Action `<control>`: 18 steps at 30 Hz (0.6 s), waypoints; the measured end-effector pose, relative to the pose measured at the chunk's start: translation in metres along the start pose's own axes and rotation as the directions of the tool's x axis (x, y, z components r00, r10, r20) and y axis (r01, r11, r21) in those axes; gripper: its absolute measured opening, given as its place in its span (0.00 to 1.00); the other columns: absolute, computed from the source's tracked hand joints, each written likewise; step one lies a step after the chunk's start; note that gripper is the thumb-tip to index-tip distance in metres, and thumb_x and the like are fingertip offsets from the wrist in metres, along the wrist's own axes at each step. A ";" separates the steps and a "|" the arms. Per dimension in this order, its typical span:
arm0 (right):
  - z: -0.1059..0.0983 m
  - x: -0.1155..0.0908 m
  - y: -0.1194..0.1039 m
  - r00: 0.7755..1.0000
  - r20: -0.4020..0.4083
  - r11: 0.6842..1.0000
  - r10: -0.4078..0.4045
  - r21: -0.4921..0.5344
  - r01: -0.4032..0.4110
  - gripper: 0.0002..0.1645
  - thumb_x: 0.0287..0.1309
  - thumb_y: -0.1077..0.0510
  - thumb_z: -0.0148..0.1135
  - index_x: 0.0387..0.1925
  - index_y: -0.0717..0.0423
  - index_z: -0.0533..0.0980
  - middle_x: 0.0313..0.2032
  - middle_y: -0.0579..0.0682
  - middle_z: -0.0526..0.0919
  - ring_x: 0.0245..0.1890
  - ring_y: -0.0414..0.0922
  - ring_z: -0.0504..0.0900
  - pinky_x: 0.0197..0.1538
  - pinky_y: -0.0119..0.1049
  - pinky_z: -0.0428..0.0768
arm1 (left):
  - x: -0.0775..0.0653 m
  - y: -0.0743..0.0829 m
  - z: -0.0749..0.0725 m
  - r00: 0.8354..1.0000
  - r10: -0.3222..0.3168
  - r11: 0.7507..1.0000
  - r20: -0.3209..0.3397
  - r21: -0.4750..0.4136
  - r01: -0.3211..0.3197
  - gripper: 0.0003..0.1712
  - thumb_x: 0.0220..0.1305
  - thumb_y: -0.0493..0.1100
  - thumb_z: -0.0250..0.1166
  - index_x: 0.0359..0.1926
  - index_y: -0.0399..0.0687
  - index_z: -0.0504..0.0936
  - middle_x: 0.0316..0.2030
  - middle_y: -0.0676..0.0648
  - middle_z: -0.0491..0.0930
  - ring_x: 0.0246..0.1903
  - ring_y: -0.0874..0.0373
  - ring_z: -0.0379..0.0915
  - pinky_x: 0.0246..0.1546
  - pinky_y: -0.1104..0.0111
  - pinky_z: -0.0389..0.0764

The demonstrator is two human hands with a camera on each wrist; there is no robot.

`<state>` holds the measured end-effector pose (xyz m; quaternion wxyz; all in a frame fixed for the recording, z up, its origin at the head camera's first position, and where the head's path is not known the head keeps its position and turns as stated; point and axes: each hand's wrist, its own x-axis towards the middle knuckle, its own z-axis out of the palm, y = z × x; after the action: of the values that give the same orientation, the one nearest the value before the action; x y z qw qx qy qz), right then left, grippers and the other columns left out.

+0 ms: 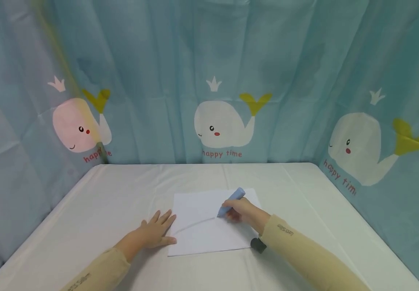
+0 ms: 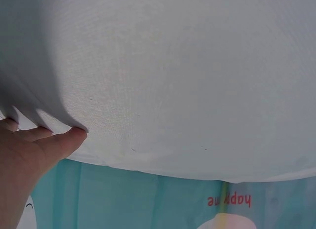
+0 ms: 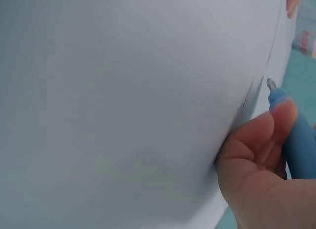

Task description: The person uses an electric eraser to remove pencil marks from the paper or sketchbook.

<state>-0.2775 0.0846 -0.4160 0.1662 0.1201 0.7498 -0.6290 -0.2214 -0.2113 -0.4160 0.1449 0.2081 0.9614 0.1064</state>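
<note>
Right hand (image 1: 244, 209) pinches blue pen (image 1: 237, 194), tip down-left, just beside right end of gray line (image 1: 195, 224); left hand (image 1: 154, 234), fingers spread, at left edge of white paper (image 1: 206, 242).

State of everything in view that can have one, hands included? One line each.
Left hand: palm down, fingers spread, thumb over the paper's left edge.
Right hand: pinching the pen.
Blue pen: uncapped, tilted, tip at or just above the paper; contact unclear.
Paper: lying flat, faint line running from near its left edge toward the pen tip.
White tablecloth: spread, lightly creased.
Curtain: hanging in folds.
</note>
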 end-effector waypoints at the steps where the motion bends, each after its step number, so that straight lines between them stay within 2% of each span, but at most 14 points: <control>1: 0.000 -0.001 0.000 1.000 0.004 1.000 -0.005 0.009 0.005 0.15 0.54 0.61 0.63 0.40 0.68 0.75 0.19 0.51 0.79 0.17 0.40 0.77 0.25 0.29 0.76 | 0.000 0.000 0.000 1.000 0.002 1.000 -0.002 0.002 -0.002 0.49 0.64 0.64 0.59 0.72 0.36 0.57 0.73 0.33 0.49 0.70 0.28 0.39 0.56 0.27 0.49; 5: 0.003 -0.003 0.000 1.000 0.014 1.000 -0.023 0.006 0.023 0.18 0.52 0.62 0.62 0.43 0.70 0.75 0.22 0.53 0.81 0.19 0.41 0.79 0.27 0.30 0.77 | -0.001 0.001 0.001 1.000 -0.006 1.000 0.003 0.001 0.006 0.49 0.64 0.64 0.59 0.72 0.37 0.56 0.73 0.34 0.49 0.70 0.28 0.39 0.56 0.27 0.49; 10: 0.012 -0.003 0.001 0.999 -0.034 1.000 -0.029 0.007 0.030 0.22 0.48 0.63 0.61 0.45 0.73 0.72 0.22 0.52 0.78 0.17 0.40 0.75 0.24 0.27 0.74 | -0.006 -0.002 0.005 1.000 -0.017 1.000 0.003 -0.020 0.017 0.50 0.62 0.65 0.59 0.72 0.36 0.57 0.73 0.33 0.49 0.70 0.28 0.38 0.56 0.26 0.48; 14: 0.019 0.001 -0.001 0.997 -0.066 0.999 -0.041 -0.021 0.040 0.21 0.45 0.62 0.62 0.41 0.71 0.72 0.19 0.50 0.76 0.16 0.39 0.73 0.23 0.26 0.72 | -0.009 -0.007 0.005 1.000 -0.025 0.999 -0.018 -0.024 0.025 0.49 0.62 0.65 0.60 0.72 0.37 0.57 0.73 0.34 0.49 0.70 0.28 0.38 0.56 0.26 0.47; 18: 0.012 0.000 0.000 0.998 -0.060 0.999 -0.037 -0.010 0.037 0.18 0.48 0.61 0.63 0.39 0.68 0.73 0.18 0.50 0.76 0.17 0.39 0.72 0.23 0.27 0.71 | -0.003 -0.003 0.002 1.000 -0.010 1.000 -0.006 -0.030 0.009 0.49 0.63 0.65 0.59 0.73 0.38 0.57 0.73 0.34 0.48 0.70 0.28 0.38 0.56 0.27 0.47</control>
<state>-0.2765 0.0723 -0.4176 0.1326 0.1243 0.7593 -0.6248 -0.2190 -0.2148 -0.4178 0.1454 0.2010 0.9612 0.1207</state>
